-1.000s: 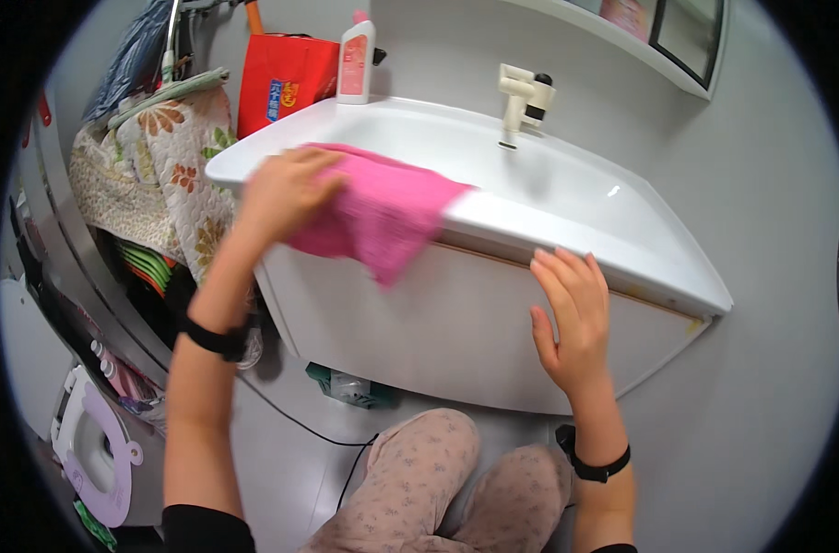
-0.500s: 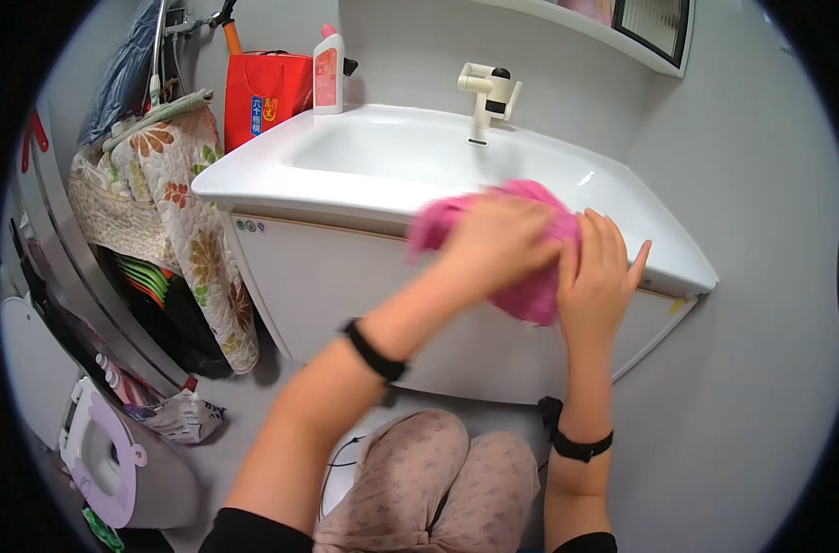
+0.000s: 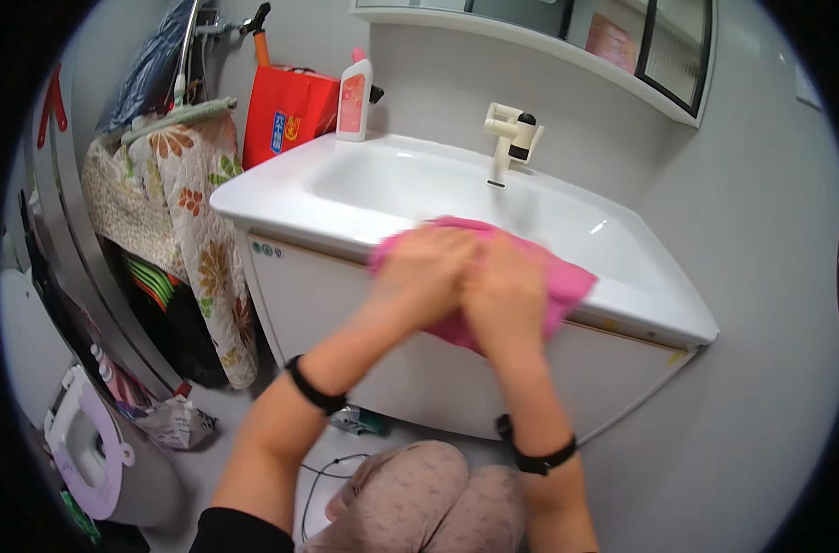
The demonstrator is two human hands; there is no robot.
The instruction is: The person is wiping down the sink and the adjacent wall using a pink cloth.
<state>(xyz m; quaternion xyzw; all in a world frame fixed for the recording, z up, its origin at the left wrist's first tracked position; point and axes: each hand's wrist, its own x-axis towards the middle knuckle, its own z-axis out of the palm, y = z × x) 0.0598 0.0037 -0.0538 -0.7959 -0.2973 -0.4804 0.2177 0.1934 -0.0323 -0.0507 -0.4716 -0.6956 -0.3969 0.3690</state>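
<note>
A bright pink cloth (image 3: 567,278) hangs at the front edge of the white washbasin (image 3: 281,205), part of it over the rim and part in front of the cabinet. My left hand (image 3: 427,272) grips its left part. Close beside it, almost touching, my right hand (image 3: 504,284) clutches the cloth's middle. Motion blurs both hands, and the fingertips are partly lost in the folds. Behind the bowl stands a cream faucet (image 3: 507,138) with a black knob.
A white bottle with a pink cap (image 3: 353,100) stands on the basin's back left corner, beside a red bag (image 3: 286,111). Quilted floral fabric (image 3: 203,230) drapes at the left. Below lies a toilet with a lilac seat (image 3: 106,442). A mirrored cabinet (image 3: 576,46) hangs above.
Both hands have shifted left along the basin edge with the cloth, which is now spread wider. My right hand has come in beside the left. The view has tilted and shifted slightly.
</note>
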